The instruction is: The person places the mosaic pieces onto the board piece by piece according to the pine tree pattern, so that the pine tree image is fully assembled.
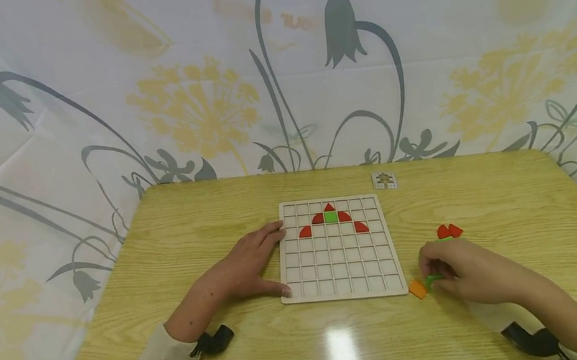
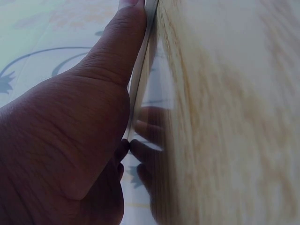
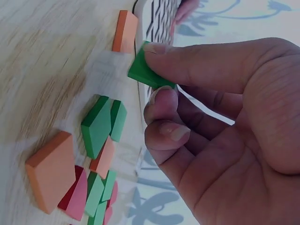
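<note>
board (image 1: 339,269) on table (image 1: 271,356), red shapes (image 1: 344,216) and one green square (image 1: 331,217) set toward its 12 o'clock side. left hand (image 1: 240,269) at board's 9 o'clock, fingers relaxed, touching its edge. right hand (image 1: 467,268) pinches green tile (image 3: 142,71), off board around 4 o'clock. orange tile (image 1: 417,289) just beside board's 4 o'clock corner, loose red pieces (image 1: 449,230) at 3, small card (image 1: 384,180) between 1 and 2.

Head view looks forward and down; close wrist views seemingly share the board (image 1: 337,254).
</note>
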A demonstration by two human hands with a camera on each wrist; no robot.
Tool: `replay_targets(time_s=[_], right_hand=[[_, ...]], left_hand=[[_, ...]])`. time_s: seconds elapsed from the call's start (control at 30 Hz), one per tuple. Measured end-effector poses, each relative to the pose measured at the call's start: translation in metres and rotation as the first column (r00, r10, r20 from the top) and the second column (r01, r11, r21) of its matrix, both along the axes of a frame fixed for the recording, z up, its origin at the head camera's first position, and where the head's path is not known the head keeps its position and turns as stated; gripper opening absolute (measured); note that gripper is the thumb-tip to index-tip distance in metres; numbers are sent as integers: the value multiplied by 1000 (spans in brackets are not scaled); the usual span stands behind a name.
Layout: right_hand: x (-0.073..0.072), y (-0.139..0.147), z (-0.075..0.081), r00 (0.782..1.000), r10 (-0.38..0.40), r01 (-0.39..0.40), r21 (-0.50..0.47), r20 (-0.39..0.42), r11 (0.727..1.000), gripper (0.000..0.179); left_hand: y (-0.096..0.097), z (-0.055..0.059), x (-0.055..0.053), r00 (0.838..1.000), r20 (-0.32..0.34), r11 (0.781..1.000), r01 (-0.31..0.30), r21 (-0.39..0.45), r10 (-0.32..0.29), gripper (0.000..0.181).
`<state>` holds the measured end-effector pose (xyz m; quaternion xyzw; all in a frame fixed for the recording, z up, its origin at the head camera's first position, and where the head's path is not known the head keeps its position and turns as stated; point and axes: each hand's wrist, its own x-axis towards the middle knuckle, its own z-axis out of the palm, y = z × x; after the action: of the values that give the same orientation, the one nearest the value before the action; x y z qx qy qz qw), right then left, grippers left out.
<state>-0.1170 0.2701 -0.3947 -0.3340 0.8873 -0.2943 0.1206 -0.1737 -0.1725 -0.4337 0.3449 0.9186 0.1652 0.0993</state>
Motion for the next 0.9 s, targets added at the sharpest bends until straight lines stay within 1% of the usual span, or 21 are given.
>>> replay_targets(time_s=[0.2,0.47,0.7,0.9], right_hand=[[-3,-9,2,999,-35,35,-8,-21,999,27],[-8,-27,8,999,-44,43,-36,-31,998,24],[-15,-40,3,998,-59,58,-33,-33,998,24],[-22,-53,0,997,-39,37,-31,-74,999,25]], left_hand=[[-1,1,1,1000,-3,1000,-2,16,2,119],[-1,1,1,1000,4,1000,-4,25,4,119],[-1,2,1,1000,5,1000,-1,13,1,119],[-1,2,1,1000,15,1000,-5,3,5,119]])
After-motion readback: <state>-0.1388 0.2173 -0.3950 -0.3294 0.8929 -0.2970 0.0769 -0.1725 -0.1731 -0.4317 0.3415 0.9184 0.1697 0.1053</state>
